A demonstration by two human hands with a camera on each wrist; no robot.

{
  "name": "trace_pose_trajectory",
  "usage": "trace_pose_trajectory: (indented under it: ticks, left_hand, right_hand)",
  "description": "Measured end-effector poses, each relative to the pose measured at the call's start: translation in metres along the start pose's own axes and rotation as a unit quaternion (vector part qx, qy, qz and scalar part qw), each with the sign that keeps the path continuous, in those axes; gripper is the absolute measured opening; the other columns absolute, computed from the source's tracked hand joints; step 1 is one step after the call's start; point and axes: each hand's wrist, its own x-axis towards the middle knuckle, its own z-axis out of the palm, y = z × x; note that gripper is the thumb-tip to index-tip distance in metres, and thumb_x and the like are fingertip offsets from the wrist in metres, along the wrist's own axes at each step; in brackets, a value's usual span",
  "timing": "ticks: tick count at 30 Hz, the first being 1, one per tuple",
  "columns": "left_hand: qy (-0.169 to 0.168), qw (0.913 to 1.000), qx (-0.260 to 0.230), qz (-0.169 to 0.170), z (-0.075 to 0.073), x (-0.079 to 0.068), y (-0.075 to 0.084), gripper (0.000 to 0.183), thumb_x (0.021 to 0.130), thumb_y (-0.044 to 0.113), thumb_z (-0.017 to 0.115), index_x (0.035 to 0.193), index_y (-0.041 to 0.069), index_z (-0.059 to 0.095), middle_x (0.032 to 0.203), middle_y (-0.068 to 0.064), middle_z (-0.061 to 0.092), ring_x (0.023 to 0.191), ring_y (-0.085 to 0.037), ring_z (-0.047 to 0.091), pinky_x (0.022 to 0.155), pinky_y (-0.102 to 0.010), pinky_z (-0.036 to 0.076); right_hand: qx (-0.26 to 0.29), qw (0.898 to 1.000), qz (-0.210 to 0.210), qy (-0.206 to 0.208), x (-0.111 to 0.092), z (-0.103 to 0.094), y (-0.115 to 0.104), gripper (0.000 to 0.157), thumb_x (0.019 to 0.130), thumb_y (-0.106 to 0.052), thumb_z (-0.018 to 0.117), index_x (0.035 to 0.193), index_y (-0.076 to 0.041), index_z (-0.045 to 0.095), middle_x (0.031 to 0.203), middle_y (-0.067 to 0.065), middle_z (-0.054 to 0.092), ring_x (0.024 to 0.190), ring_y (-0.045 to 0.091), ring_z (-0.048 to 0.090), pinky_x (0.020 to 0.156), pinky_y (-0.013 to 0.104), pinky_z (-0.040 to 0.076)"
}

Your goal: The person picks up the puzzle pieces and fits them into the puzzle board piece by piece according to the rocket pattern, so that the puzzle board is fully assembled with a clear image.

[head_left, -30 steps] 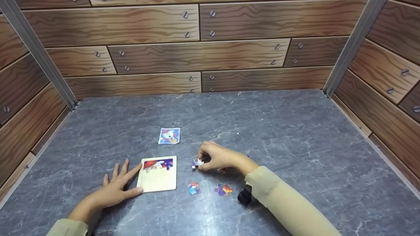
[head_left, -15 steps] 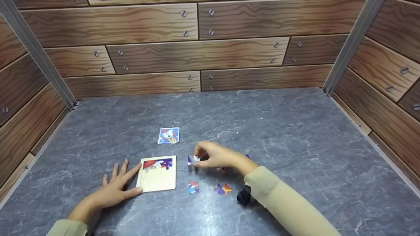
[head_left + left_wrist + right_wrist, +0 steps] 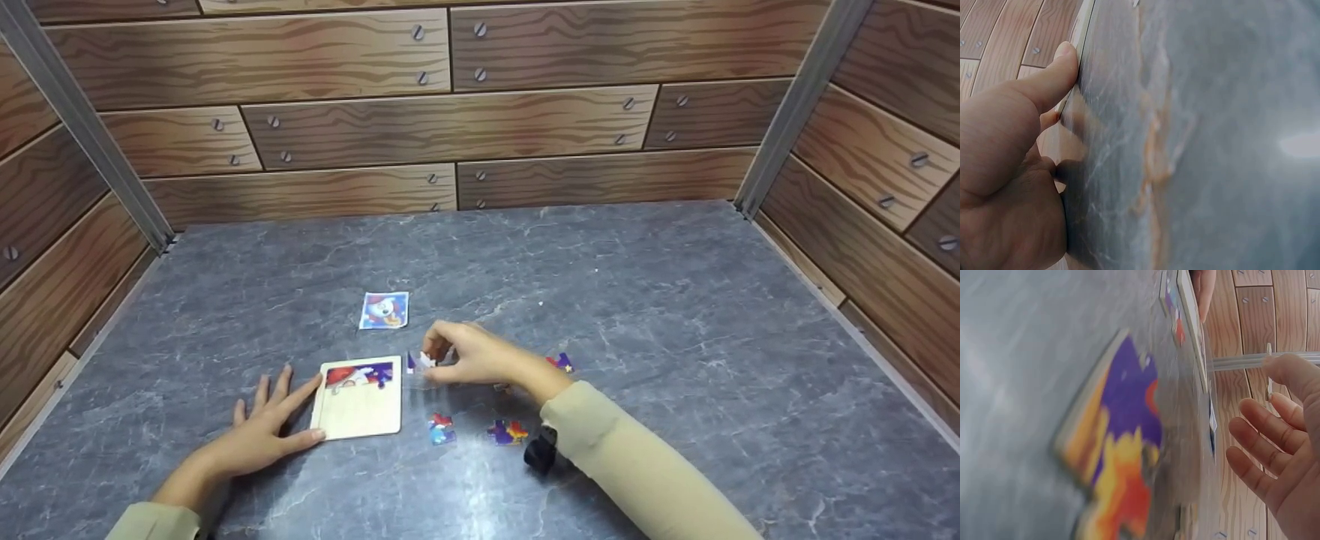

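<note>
A pale square puzzle tray lies on the table, its top row filled with red, white and purple pieces. My left hand rests beside it, fingers spread, with index finger and thumb touching its left edge. In the left wrist view the thumb presses against that edge. Between thumb and index finger, my right hand pinches a purple and white puzzle piece just right of the tray. This piece shows edge-on in the right wrist view, above the table, while the other fingers curve loosely.
Two loose puzzle pieces, one red and blue and one purple and orange, lie right of the tray. Another purple piece sits behind the right wrist, near a partly hidden one. A small picture card lies behind the tray.
My right hand has moved left toward the tray with the pinched puzzle piece, uncovering more of the purple piece behind the wrist. The left hand has stayed at the tray's edge.
</note>
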Motion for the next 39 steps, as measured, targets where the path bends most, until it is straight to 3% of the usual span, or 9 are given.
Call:
trace_pose_trajectory:
  ticks: [5,9,16,24,39]
  left_hand:
    - [-0.001,1.0000,-0.001,-0.005,0.000,0.000,0.001,0.082,0.085,0.053,0.058,0.150,0.022,0.019,0.149,-0.027,-0.016,0.129,-0.048,-0.027,0.087,-0.069,-0.024]
    - [-0.003,1.0000,0.000,-0.009,-0.001,0.000,0.002,0.082,0.085,0.054,0.058,0.150,0.023,0.018,0.149,-0.027,-0.016,0.129,-0.048,-0.027,0.087,-0.069,-0.024]
    - [0.000,1.0000,0.000,0.006,-0.001,0.000,0.001,0.081,0.087,0.051,0.058,0.150,0.022,0.018,0.149,-0.028,-0.015,0.129,-0.049,-0.026,0.087,-0.071,-0.022]
    - [0.004,1.0000,0.006,0.003,0.000,0.000,0.002,0.081,0.086,0.053,0.058,0.150,0.020,0.020,0.149,-0.029,-0.014,0.129,-0.051,-0.024,0.087,-0.071,-0.021]
    - [0.002,1.0000,0.005,0.007,-0.002,-0.002,0.003,0.080,0.087,0.050,0.058,0.150,0.020,0.019,0.149,-0.028,-0.015,0.128,-0.051,-0.025,0.087,-0.072,-0.020]
  right_hand:
    - [0.014,1.000,-0.014,0.003,0.006,0.005,-0.007,0.025,0.081,-0.018,0.073,0.097,-0.005,0.058,0.088,0.001,0.062,0.085,0.019,0.063,0.075,0.033,0.052]
    - [0.017,1.000,-0.019,0.004,0.010,0.009,-0.011,0.025,0.081,-0.016,0.072,0.097,-0.005,0.058,0.088,0.002,0.062,0.084,0.017,0.062,0.073,0.029,0.052]
    - [0.043,0.999,-0.011,0.006,0.020,0.019,-0.016,0.024,0.081,-0.016,0.072,0.097,-0.006,0.058,0.087,0.000,0.062,0.085,0.022,0.063,0.074,0.030,0.052]
    - [0.050,0.999,-0.018,-0.004,0.031,0.031,-0.024,0.023,0.081,-0.015,0.073,0.096,-0.006,0.057,0.086,-0.001,0.061,0.079,0.007,0.060,0.072,0.022,0.051]
    - [0.003,0.999,-0.026,-0.026,0.054,0.055,-0.035,0.024,0.080,-0.016,0.073,0.093,-0.004,0.058,0.084,0.000,0.062,0.077,0.007,0.059,0.071,0.013,0.046]
